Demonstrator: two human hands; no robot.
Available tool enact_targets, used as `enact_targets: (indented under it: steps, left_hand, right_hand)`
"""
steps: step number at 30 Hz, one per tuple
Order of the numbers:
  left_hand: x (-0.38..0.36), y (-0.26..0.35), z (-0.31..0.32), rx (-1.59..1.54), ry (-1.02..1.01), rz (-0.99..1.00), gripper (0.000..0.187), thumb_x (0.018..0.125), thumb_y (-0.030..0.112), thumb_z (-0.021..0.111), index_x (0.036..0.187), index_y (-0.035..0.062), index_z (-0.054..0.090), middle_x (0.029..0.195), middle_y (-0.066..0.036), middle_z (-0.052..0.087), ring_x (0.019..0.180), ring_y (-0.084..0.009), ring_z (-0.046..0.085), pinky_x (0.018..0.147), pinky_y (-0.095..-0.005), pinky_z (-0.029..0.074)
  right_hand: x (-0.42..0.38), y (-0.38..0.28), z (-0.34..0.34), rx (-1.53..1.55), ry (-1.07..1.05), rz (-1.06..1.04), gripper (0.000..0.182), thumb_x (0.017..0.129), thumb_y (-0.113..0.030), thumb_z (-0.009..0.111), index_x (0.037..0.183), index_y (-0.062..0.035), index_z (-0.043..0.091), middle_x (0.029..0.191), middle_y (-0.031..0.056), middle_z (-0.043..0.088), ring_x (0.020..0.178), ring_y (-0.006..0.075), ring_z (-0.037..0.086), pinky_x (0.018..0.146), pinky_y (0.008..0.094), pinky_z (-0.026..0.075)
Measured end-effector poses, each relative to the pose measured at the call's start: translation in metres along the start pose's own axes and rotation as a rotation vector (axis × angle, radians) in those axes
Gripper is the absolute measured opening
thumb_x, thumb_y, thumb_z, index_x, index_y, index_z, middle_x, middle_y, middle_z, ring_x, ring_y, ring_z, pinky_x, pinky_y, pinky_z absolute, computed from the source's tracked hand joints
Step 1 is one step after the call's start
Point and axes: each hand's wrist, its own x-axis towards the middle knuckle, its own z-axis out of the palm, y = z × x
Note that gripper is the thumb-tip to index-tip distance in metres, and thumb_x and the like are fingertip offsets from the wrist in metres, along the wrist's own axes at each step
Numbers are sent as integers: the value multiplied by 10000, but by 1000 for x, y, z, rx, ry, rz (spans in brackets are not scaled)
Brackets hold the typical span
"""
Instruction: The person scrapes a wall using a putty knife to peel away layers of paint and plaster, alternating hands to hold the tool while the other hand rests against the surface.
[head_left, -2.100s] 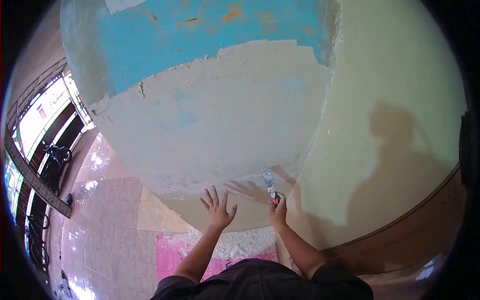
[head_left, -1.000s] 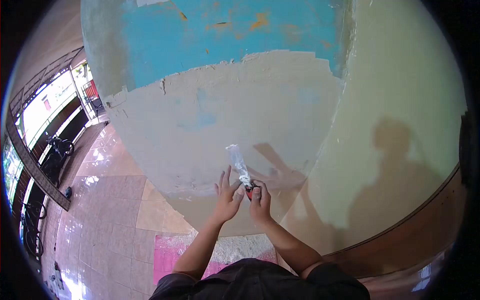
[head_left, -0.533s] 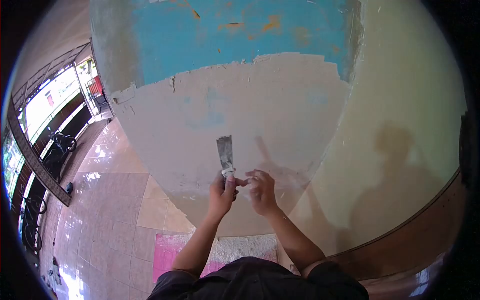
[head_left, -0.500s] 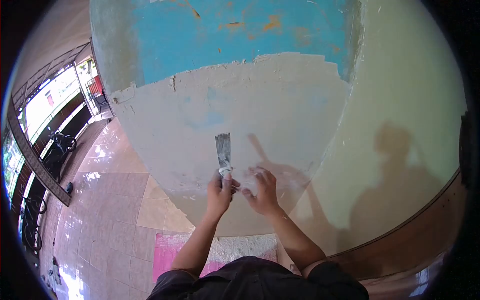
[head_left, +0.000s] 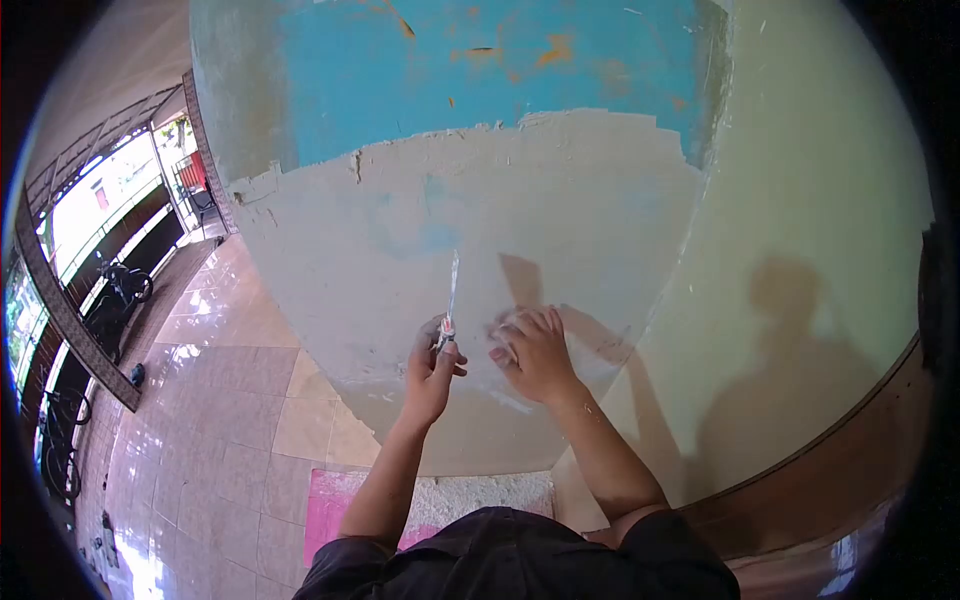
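My left hand [head_left: 433, 370] is closed around the handle of a putty knife [head_left: 454, 285]. Its blade points up and is turned edge-on, so it shows as a thin bright strip. To the right, my right hand [head_left: 538, 355] is raised with thumb and fingers apart and bent, partly blurred; I see no tool in it. Both hands are in front of a wall [head_left: 600, 240] with a pale grey coat of filler over its lower part. Above the ragged edge of that coat is blue paint [head_left: 400, 90] with orange scuffs.
A pale green wall [head_left: 820, 180] meets the filled wall at right, with brown wood [head_left: 830, 460] along its base. Below me lies a pink sheet [head_left: 325, 515] covered with whitish crumbs. Glossy tiles [head_left: 200, 430] spread leftward, towards a parked motorcycle [head_left: 122, 285].
My left hand has rotated the putty knife from blade face showing to edge-on. My right hand has moved slightly right and up, its fingers bending more.
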Motion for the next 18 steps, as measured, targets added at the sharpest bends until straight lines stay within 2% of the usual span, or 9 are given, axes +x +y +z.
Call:
enact_targets:
  steps: [2, 3, 5, 7, 10, 12, 13, 15, 18]
  left_hand:
    - [3, 13, -3, 63, -47, -42, 384, 1049, 139, 499, 1415, 31, 451, 944, -63, 614, 654, -88, 565, 540, -247, 469]
    - [5, 23, -5, 64, -48, -29, 384, 1049, 139, 499, 1415, 31, 451, 944, -63, 614, 654, -88, 565, 540, -247, 469]
    - [13, 41, -13, 98, -123, -166, 403, 1055, 141, 483, 1439, 67, 385, 941, -85, 615, 573, -80, 533, 482, -227, 430]
    - [27, 48, -22, 105, -119, -122, 411, 1042, 110, 474, 1438, 89, 365, 922, -88, 607, 594, -72, 522, 488, -217, 420]
    - [50, 83, -28, -29, -37, 35, 451, 1023, 71, 469, 1458, 72, 349, 970, -92, 599, 647, -63, 514, 516, -211, 421]
    - [69, 108, -28, 131, 13, 338, 572, 1010, 94, 480, 1555, 98, 305, 920, -73, 568, 604, -73, 478, 530, -218, 428]
    - [77, 121, -28, 132, 21, 342, 572, 1010, 94, 480, 1555, 98, 305, 920, -73, 568, 604, -73, 478, 530, -218, 428]
    - [95, 149, -27, 320, 32, 474, 685, 1009, 63, 476, 1633, 127, 201, 995, -90, 572, 673, -87, 507, 588, -240, 476]
    - [125, 187, -22, 450, 62, 559, 680, 1019, 44, 474, 1639, 130, 209, 993, -91, 580, 688, -96, 523, 610, -261, 502]
  right_hand:
    - [9, -18, -25, 7, 187, 1, 573, 890, -391, 745, 1385, -168, 559, 1489, 180, 460, 1374, 342, 435, 1138, 611, 284]
    - [15, -15, -29, 3, 198, -4, 573, 890, -391, 745, 1385, -168, 559, 1489, 180, 460, 1374, 342, 435, 1138, 611, 284]
    - [27, -4, -41, 52, 276, -101, 527, 902, -380, 729, 1372, -205, 564, 1535, 163, 398, 1383, 381, 396, 1118, 598, 304]
    - [44, 6, -62, -44, 344, -143, 515, 907, -368, 721, 1374, -219, 562, 1533, 163, 402, 1359, 381, 415, 1105, 582, 318]
    - [74, 18, -106, -153, 478, -221, 501, 908, -350, 710, 1372, -234, 562, 1526, 164, 415, 1316, 383, 445, 1076, 552, 343]
    - [100, 29, -137, -213, 616, -282, 499, 900, -314, 705, 1372, -230, 569, 1515, 160, 442, 1299, 382, 465, 1070, 532, 350]
    - [115, 35, -154, -251, 677, -303, 502, 896, -285, 704, 1377, -224, 573, 1510, 156, 459, 1301, 378, 475, 1079, 524, 347]
    - [150, 43, -194, -303, 790, -340, 496, 907, -283, 687, 1383, -220, 567, 1513, 140, 463, 1302, 364, 477, 1080, 525, 346]
    - [214, 67, -254, -409, 942, -426, 505, 912, -352, 674, 1390, -253, 549, 1500, 123, 467, 1319, 349, 457, 1068, 558, 344]
